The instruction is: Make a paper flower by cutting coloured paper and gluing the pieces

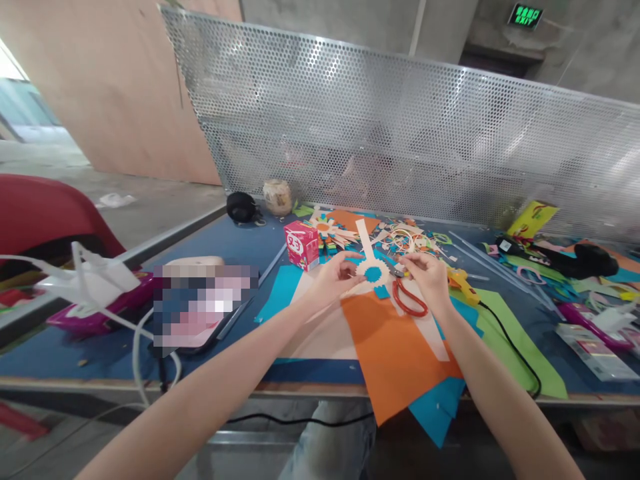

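Observation:
My left hand (341, 272) has its fingers curled at the left edge of a cream paper ring (385, 272) with a fringed outer edge. Blue shows through the ring's round hole. A straight cream paper strip (365, 237) rises above the ring; I cannot tell whether the two are joined. On the right, my right hand (425, 270) is closed in a pinch, and what sits between its fingertips is too small to make out. Red-handled scissors (411, 301) lie just below that hand, blades toward the ring. Orange paper (400, 353) lies underneath, hanging over the table edge.
A pink box (302, 245) stands left of the paper scraps (400, 237). Further left are a phone (200, 313) and white cables (137, 347). A yellow glue gun (463, 285) with a black cord rests on the right. A perforated metal screen (350, 127) closes the back.

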Demonstrator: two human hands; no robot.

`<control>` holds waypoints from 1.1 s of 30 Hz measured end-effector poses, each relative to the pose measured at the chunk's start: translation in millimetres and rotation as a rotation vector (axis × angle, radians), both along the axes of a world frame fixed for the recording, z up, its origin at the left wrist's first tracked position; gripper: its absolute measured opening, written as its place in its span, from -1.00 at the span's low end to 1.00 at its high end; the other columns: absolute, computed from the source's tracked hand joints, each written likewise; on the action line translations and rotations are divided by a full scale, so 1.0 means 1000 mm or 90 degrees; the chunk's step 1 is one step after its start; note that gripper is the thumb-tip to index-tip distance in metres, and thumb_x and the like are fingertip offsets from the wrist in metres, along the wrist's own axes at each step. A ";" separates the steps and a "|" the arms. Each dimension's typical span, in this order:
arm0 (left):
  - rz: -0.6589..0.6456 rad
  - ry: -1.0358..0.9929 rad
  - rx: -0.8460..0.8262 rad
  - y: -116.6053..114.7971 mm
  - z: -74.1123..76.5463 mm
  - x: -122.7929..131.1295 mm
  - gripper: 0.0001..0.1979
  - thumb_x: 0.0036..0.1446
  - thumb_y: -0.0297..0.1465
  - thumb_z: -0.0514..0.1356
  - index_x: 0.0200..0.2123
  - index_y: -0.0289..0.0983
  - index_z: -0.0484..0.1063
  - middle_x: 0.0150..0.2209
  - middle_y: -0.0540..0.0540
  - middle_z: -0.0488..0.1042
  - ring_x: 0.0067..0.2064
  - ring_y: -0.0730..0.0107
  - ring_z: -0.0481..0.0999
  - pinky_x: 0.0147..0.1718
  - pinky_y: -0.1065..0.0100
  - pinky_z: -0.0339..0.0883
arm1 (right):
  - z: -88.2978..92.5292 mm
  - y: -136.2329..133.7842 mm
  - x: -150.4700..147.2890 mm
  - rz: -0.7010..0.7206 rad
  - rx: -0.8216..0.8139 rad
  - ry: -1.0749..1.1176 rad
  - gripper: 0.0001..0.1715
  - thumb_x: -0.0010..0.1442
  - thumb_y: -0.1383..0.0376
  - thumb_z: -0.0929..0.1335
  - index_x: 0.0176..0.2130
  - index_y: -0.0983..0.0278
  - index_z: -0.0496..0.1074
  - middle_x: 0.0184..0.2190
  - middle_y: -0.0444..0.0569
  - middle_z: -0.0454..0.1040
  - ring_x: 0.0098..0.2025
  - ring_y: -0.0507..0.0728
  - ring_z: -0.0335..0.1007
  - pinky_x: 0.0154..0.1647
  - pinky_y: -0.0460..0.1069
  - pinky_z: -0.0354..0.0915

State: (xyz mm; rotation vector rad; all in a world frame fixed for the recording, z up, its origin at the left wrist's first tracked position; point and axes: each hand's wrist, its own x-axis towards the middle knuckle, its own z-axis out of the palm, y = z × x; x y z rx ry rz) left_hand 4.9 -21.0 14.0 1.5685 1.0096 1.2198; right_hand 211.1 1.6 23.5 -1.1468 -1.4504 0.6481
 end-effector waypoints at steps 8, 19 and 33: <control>-0.006 0.012 0.007 0.000 0.000 -0.001 -0.62 -0.11 -0.43 0.24 -0.16 -0.26 0.26 -0.50 0.09 0.31 -0.50 0.59 0.29 -0.52 0.48 0.16 | -0.001 0.001 0.003 0.023 0.020 -0.066 -0.66 0.02 0.11 0.31 -0.35 0.31 0.49 -0.44 0.01 0.51 -0.48 0.08 0.38 -0.54 -0.07 0.26; -0.003 0.003 0.010 0.002 0.000 -0.003 -0.60 -0.12 -0.40 0.25 -0.15 -0.27 0.27 -0.51 0.09 0.30 -0.50 0.57 0.30 -0.51 0.48 0.17 | 0.000 -0.001 0.003 0.028 0.023 -0.067 -0.59 0.01 0.13 0.32 -0.15 0.26 0.48 -0.26 0.01 0.53 -0.42 0.10 0.42 -0.54 -0.05 0.30; 0.005 0.023 -0.002 0.000 0.002 -0.003 -0.59 -0.11 -0.38 0.25 -0.14 -0.28 0.27 -0.49 0.07 0.31 -0.50 0.58 0.30 -0.53 0.49 0.17 | 0.002 -0.002 0.002 -0.036 0.032 -0.030 -0.77 -0.06 0.15 0.37 -0.47 0.29 0.39 -0.49 -0.04 0.48 -0.50 0.05 0.37 -0.46 -0.06 0.28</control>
